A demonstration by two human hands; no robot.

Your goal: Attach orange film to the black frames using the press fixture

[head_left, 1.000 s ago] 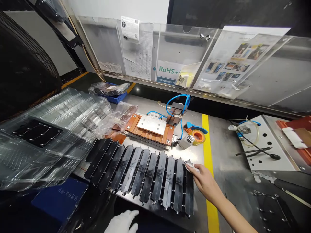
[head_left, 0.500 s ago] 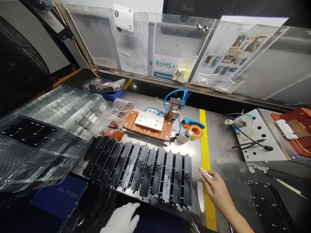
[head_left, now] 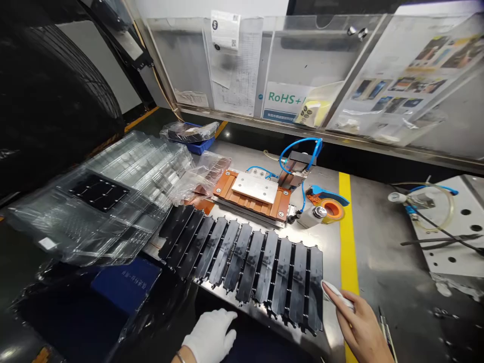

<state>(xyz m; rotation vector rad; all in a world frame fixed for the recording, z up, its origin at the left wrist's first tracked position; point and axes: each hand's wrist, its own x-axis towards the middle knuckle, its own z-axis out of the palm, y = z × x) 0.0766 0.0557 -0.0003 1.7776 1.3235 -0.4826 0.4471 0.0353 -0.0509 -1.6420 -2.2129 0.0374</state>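
A row of several long black plates (head_left: 242, 259) lies side by side on the steel bench. My right hand (head_left: 361, 327), bare, is closed on a small white cloth (head_left: 336, 295) whose tip touches the bench just right of the rightmost plate (head_left: 315, 282). In a white glove, my left hand (head_left: 212, 337) rests low at the bench's front edge below the plates, fingers loosely curled and holding nothing I can see.
An orange fixture with a metal plate (head_left: 255, 194) and blue air hoses (head_left: 298, 151) stands behind the plates. An orange tape dispenser (head_left: 327, 206) sits beside a yellow floor-style line (head_left: 348, 232). Clear plastic trays (head_left: 109, 201) pile at left. A white perforated plate with tools (head_left: 449, 232) is at right.
My right hand drew back from the top of the rightmost plate toward me with the cloth. The camera view shifted left and down; my gloved left hand shows more.
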